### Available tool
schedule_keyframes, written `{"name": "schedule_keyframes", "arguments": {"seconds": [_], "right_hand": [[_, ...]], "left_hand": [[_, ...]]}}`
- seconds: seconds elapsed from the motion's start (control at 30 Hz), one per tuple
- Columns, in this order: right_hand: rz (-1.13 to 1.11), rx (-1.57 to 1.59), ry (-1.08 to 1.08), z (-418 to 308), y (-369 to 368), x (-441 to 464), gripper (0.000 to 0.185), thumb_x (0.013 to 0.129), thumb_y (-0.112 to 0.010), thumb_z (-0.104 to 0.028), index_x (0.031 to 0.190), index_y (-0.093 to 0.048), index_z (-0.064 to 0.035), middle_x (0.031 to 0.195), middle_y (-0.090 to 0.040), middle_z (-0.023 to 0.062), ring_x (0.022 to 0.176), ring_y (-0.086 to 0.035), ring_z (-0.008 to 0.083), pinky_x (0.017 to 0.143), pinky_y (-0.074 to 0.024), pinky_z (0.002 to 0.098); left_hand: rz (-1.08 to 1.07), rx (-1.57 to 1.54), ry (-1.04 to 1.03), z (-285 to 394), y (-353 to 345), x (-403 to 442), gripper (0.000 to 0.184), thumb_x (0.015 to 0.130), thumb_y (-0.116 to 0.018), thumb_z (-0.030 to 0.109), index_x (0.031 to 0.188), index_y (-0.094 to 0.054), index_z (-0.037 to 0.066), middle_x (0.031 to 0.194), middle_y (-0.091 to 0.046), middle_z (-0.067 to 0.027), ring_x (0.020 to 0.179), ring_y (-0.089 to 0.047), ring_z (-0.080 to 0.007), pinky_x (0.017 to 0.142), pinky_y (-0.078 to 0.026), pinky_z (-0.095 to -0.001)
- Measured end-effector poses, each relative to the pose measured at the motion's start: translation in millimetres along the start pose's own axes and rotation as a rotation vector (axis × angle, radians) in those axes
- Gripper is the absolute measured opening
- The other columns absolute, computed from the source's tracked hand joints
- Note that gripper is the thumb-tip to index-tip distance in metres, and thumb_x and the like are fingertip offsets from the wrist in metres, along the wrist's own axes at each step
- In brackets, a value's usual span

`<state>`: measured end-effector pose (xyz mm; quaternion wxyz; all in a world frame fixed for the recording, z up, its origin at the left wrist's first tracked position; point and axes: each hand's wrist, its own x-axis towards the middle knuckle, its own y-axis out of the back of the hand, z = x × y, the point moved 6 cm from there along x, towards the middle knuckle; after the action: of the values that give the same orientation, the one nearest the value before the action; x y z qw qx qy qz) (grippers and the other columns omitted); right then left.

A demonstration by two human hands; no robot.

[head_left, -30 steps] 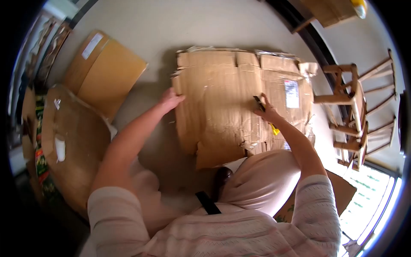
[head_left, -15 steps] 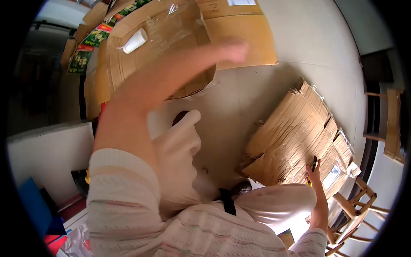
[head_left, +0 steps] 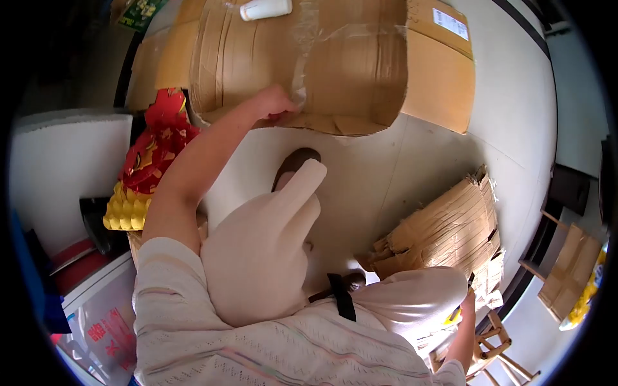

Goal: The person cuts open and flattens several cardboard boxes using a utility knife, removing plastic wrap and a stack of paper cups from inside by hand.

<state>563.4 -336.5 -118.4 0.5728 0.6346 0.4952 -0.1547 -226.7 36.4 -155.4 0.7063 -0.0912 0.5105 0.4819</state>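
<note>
Touching one carton [head_left: 354,64], one cutter [head_left: 453,316]

Brown carton [head_left: 257,64], black-and-yellow cutter [head_left: 454,316]

Carton label [head_left: 450,24], red bag lettering [head_left: 111,336], both illegible

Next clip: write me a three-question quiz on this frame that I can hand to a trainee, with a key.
1. Which hand is at the near edge of the open carton? A) left B) right C) both
2. True or false: the white cup-shaped item lies on its side inside the open carton.
3. Fill in the colour: the small tool in the right hand shows black and ____.

Key: 1. A, the left hand. 2. True. 3. Yellow.
</note>
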Motion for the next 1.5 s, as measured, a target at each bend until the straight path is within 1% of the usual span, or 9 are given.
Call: {"name": "schedule_keyframes", "arguments": {"seconds": [0.1,0.2,0.3,0.43,1.0,1.1,1.23,1.33,1.5], "right_hand": [[0.163,0.064,-0.027,-96.0,15.3,-28.9,0.026,0.085,-0.062,-0.022,0.09,-0.041,-0.0065,0.057,-0.045,0.0037,0.038,-0.045,0.0133,0.034,-0.0397,0.0289],[0.09,-0.003,0.19,-246.9,-23.7,-46.8,0.022,0.09,-0.056,-0.027,0.089,-0.044,-0.0086,0.055,-0.047,0.0026,0.04,-0.046,0.011,0.036,-0.0404,0.0255],[-0.259,0.022,0.528,-384.2,-108.7,-77.7,0.03,0.094,-0.051,-0.021,0.119,-0.044,-0.0058,0.067,-0.049,0.0006,0.049,-0.049,0.0075,0.042,-0.043,0.0212],[-0.646,0.069,0.455,-458.3,-231.7,-123.7,0.051,0.093,-0.053,-0.018,0.136,-0.03,-0.0045,0.076,-0.055,0.0064,0.049,-0.058,0.0134,0.041,-0.0494,0.0252],[-0.569,0.209,0.408,-479.8,-324.6,-96.0,0.028,0.088,-0.053,-0.014,0.11,-0.045,0.0004,0.067,-0.055,0.0087,0.042,-0.055,0.0181,0.037,-0.043,0.0295],[-0.635,0.053,0.318,-473.5,-316.0,-72.2,0.024,0.087,-0.056,-0.015,0.107,-0.048,-0.0032,0.064,-0.053,0.0069,0.041,-0.053,0.0156,0.035,-0.0399,0.0293],[-0.621,0.049,0.286,-466.2,-320.3,-66.4,0.022,0.087,-0.055,-0.015,0.104,-0.048,-0.0022,0.064,-0.053,0.0077,0.042,-0.052,0.0165,0.037,-0.041,0.0307],[-0.641,0.077,0.267,-465.3,-324.8,-67.0,0.022,0.087,-0.054,-0.015,0.101,-0.047,-0.0004,0.066,-0.054,0.0085,0.045,-0.053,0.0178,0.04,-0.043,0.0325],[-0.671,0.062,0.237,-465.5,-326.2,-72.5,0.021,0.087,-0.054,-0.016,0.101,-0.047,-0.0014,0.067,-0.055,0.0084,0.045,-0.054,0.0184,0.04,-0.0436,0.0328]], "left_hand": [[-0.082,-0.318,-0.127,-6.9,-9.4,13.1,0.017,0.075,-0.066,0.018,0.069,-0.059,0.004,0.06,-0.054,-0.0045,0.048,-0.047,-0.0108,0.041,-0.035,-0.0282],[-0.062,-0.43,-0.192,20.4,-8.6,-10.3,0.013,0.076,-0.065,0.016,0.069,-0.059,0.005,0.061,-0.055,-0.0027,0.05,-0.047,-0.0093,0.042,-0.034,-0.0264],[-0.239,-0.605,-0.332,44.1,-14.2,-22.9,0.014,0.078,-0.064,0.018,0.072,-0.06,0.005,0.064,-0.058,-0.0021,0.055,-0.051,-0.0094,0.047,-0.038,-0.0253],[-0.367,-0.709,-0.401,83.9,-32.3,-49.0,0.016,0.085,-0.06,0.023,0.083,-0.064,0.008,0.077,-0.062,-0.0015,0.068,-0.058,-0.0086,0.06,-0.045,-0.0223],[-0.374,-0.545,-0.651,142.6,-76.8,-46.8,0.022,0.081,-0.059,0.008,0.101,-0.065,0.0,0.094,-0.065,-0.0061,0.086,-0.062,-0.015,0.075,-0.05,-0.0274],[0.068,0.306,-0.753,143.9,-64.9,-34.6,0.019,0.08,-0.057,0.007,0.097,-0.066,0.004,0.093,-0.064,-0.0088,0.084,-0.063,-0.0217,0.074,-0.05,-0.0311],[0.523,0.553,-0.736,142.8,-31.6,-24.3,0.017,0.074,-0.057,0.005,0.089,-0.065,0.007,0.093,-0.061,-0.0102,0.096,-0.056,-0.0316,0.078,-0.047,-0.039],[0.477,0.586,-1.397,168.4,-83.9,-58.2,0.024,0.072,-0.055,0.004,0.094,-0.065,0.009,0.091,-0.061,-0.0085,0.097,-0.056,-0.0308,0.085,-0.043,-0.0439],[0.137,0.964,-1.063,172.6,-124.1,-36.7,0.019,0.067,-0.056,0.006,0.084,-0.064,0.011,0.08,-0.062,-0.0056,0.091,-0.057,-0.0283,0.088,-0.035,-0.0473]]}}
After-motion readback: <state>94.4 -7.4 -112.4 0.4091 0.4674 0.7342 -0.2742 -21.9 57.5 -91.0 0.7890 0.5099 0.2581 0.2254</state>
